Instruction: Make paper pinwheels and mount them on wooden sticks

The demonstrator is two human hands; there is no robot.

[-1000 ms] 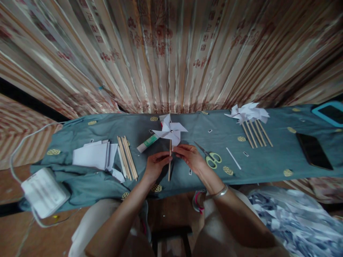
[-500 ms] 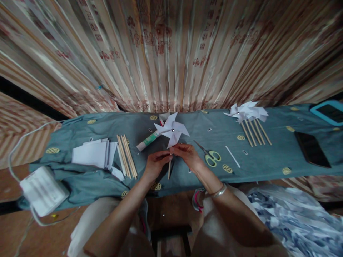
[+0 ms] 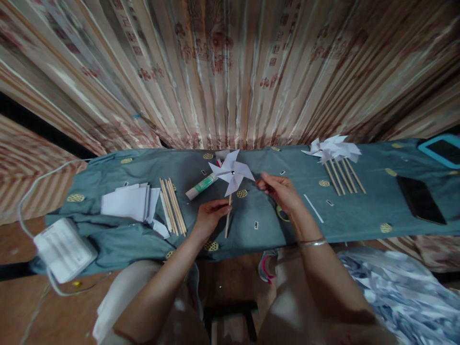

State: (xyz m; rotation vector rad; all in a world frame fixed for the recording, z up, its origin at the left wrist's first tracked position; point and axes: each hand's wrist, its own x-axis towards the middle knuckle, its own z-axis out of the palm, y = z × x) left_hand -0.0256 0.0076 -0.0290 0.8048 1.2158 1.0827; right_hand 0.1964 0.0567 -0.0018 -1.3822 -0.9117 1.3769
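A white paper pinwheel (image 3: 235, 178) with a shiny pin at its centre is on a thin wooden stick (image 3: 227, 224). My left hand (image 3: 208, 216) pinches this stick just below the blades. Beside the tip of the right blade is my right hand (image 3: 282, 190), its fingers bent and drawn together; whether they touch the paper or hold anything small I cannot tell. Under that hand the scissors (image 3: 282, 214) are mostly hidden, with part of a yellow-green handle showing. Behind the pinwheel lies a glue stick (image 3: 201, 187) with a green label, partly covered by the blades.
Left on the cloth-covered table (image 3: 118, 235) are stacked paper pieces (image 3: 125, 203), several loose sticks (image 3: 174, 208) and a white box with a cable (image 3: 65, 249). To the right lie a paper strip (image 3: 313, 208), several pinwheels (image 3: 336, 148), a black phone (image 3: 420, 199) and a blue-framed device (image 3: 443, 149).
My right hand has left the stick and moved right and up to the blade's tip, now covering the scissors. My left hand still grips the stick.
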